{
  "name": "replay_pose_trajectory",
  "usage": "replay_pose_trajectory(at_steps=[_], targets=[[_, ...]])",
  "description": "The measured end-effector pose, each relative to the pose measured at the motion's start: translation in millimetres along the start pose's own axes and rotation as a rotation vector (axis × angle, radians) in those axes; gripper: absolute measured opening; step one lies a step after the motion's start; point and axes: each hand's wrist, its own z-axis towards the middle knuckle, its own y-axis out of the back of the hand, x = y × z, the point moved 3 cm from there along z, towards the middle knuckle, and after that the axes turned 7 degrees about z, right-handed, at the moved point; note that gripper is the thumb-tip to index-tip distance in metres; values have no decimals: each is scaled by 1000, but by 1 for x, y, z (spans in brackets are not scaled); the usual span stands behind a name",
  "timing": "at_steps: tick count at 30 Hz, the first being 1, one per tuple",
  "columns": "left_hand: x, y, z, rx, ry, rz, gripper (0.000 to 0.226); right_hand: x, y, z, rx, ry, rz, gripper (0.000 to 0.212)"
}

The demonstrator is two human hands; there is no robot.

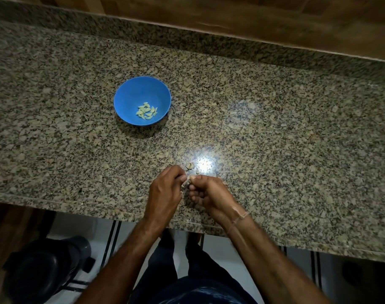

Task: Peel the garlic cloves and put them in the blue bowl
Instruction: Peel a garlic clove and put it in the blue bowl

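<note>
Garlic cloves, peeled, are gathered in the blue bowl on the granite counter. Left hand and right hand are curled together near the counter's front edge; whatever is pinched is hidden. Two scraps lie just beyond the fingertips.

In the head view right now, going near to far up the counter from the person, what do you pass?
The two hands, left hand and right hand, side by side → garlic bits on the counter → blue bowl holding peeled cloves → raised granite back edge → wooden wall.
</note>
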Motion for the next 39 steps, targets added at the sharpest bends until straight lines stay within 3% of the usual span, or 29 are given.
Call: replay_pose_trajectory(at_steps=[2,6,8,12,16,21,25,32,39], targets=[[3,-1,1,19,67,-83,12,0,1,0,8,68,-43,13],[17,-11,-1,85,472,-551,8,1,3,1,-38,324,-276,17],[21,-17,-1,86,585,-672,10,2,5,3,-86,400,-344,17],[25,-23,-2,67,644,-701,9,-1,11,8,-236,604,-711,5],[23,-26,-2,47,623,-630,9,-2,15,9,-273,714,-906,12],[18,-23,0,37,511,-428,10,2,7,5,-162,720,-634,6],[15,-21,3,45,444,-302,14,0,7,9,-193,721,-599,1],[1,-21,2,122,424,-298,22,-4,10,16,-189,646,-561,11],[2,-29,0,111,306,-208,20,-3,11,18,-179,444,-247,28]])
